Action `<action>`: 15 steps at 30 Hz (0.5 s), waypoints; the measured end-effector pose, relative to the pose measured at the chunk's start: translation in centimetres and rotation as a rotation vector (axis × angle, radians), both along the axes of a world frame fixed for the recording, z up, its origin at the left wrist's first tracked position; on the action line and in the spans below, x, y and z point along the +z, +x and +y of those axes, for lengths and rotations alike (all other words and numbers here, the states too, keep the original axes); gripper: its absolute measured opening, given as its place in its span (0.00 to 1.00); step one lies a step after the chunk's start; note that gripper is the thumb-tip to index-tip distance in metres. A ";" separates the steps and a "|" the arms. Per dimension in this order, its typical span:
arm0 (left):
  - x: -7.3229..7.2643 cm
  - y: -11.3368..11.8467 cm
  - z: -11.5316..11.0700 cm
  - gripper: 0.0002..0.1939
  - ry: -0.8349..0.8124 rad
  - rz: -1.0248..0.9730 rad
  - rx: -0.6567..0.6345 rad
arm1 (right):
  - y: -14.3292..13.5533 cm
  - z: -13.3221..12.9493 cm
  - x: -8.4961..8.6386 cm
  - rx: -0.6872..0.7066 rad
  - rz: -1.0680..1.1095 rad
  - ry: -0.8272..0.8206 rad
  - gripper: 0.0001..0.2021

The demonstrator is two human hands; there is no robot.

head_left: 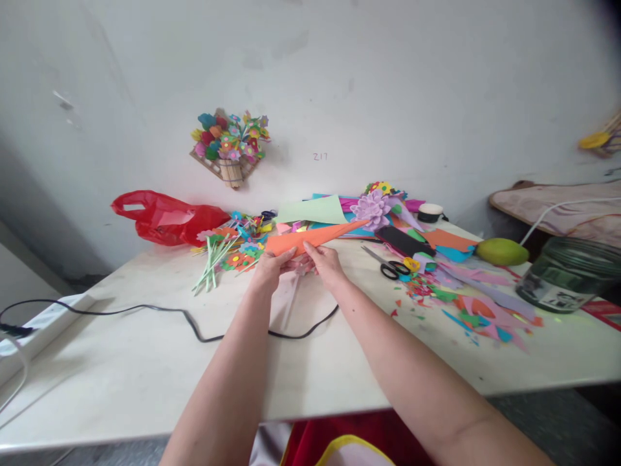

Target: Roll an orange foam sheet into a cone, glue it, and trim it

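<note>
Both hands hold a long orange sheet [310,238], paper or foam, that narrows to a point at its right end. My left hand [274,264] is closed on its left part, thumb on top and fingers beneath. My right hand [323,262] pinches the same sheet near its middle. Below the hands hangs a pale translucent strip or stick [291,301]; whether it is held I cannot tell. Just beyond the sheet's tip is a purple layered flower [371,208]. Black-handled scissors [391,266] lie to the right of my right hand.
Left are green-stemmed paper flowers [213,262], a red plastic bag [169,220] and a power strip [43,330] with a black cable [145,307]. Colourful scraps [485,317], a green-yellow fruit [502,251] and a glass jar [567,275] are right. A flower basket [231,149] hangs on the wall.
</note>
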State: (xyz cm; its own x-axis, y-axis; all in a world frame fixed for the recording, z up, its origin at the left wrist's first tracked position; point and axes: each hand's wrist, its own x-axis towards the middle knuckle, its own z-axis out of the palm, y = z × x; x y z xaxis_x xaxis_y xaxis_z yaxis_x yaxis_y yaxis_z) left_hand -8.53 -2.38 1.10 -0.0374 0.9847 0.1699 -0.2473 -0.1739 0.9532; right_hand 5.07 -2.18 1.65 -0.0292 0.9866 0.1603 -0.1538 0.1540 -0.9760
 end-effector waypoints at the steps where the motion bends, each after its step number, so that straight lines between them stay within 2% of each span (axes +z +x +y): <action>1: 0.0 0.0 0.0 0.15 -0.004 -0.001 0.006 | 0.0 0.1 -0.1 -0.007 0.006 0.000 0.17; 7: 0.2 -0.1 -0.1 0.13 -0.034 -0.023 0.001 | 0.2 0.9 -0.5 -0.045 0.059 0.033 0.16; 15: -0.1 -0.6 0.4 0.15 -0.043 -0.165 0.106 | 1.7 2.1 -0.2 -0.358 0.186 0.076 0.15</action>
